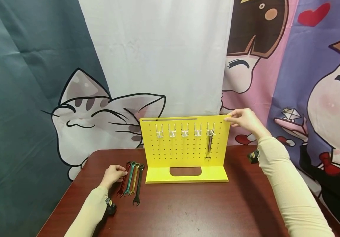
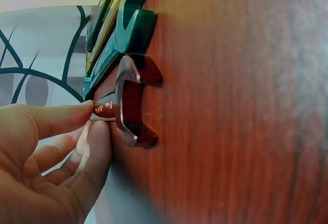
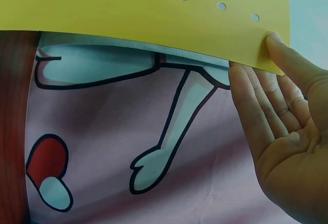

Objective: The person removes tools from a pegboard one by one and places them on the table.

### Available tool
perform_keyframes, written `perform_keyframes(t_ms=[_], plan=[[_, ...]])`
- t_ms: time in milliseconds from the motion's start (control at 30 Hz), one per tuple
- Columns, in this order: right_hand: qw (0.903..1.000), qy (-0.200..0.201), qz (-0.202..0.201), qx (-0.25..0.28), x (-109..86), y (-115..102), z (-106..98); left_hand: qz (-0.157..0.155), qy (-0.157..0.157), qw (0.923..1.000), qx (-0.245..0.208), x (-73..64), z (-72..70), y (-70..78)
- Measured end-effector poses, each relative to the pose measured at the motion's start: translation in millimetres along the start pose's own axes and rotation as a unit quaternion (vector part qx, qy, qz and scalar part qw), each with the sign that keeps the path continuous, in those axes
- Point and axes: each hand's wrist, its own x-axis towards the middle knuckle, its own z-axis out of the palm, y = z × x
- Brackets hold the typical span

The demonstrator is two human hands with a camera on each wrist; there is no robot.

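My left hand pinches the shaft of a red combination wrench between thumb and fingers; its open jaw end points toward the wrist camera, low over the table. To its right lie a teal wrench, a gold wrench and a dark green wrench, side by side. My right hand grips the top right corner of a yellow pegboard, thumb in front and fingers behind. From the pegboard's rightmost hook hangs another wrench, ring end up.
Several more wire hooks line the upper pegboard, with nothing hanging on them. The board stands on its yellow base toward the back of the brown table. A printed cloth hangs behind.
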Motion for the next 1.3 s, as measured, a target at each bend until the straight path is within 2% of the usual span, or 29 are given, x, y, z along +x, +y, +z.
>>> perform_keyframes(t_ms=[333, 833, 967, 1133, 1300], plan=[[1.0000, 0.003, -0.002, 0.002, 0.5, -0.2, -2.3, 0.000, -0.001, 1.0000, 0.001, 1.1, -0.4, 3.8], [1.0000, 0.002, -0.003, -0.004, 0.4, -1.3, -2.6, 0.002, 0.008, 1.0000, -0.004, -0.1, 1.7, 0.7], [1.0000, -0.001, -0.002, -0.008, 1.2, -0.6, -0.7, 0.004, 0.000, 1.0000, 0.000, -1.8, -0.6, -0.8], [0.9999, -0.004, 0.004, -0.009, 1.5, 2.1, 0.9, 0.028, -0.014, 0.9995, 0.006, -1.7, -5.6, 0.8], [1.0000, 0.000, 0.004, -0.005, 0.9, 1.9, 0.4, 0.052, -0.017, 0.9984, 0.008, -0.3, -5.0, 10.3]])
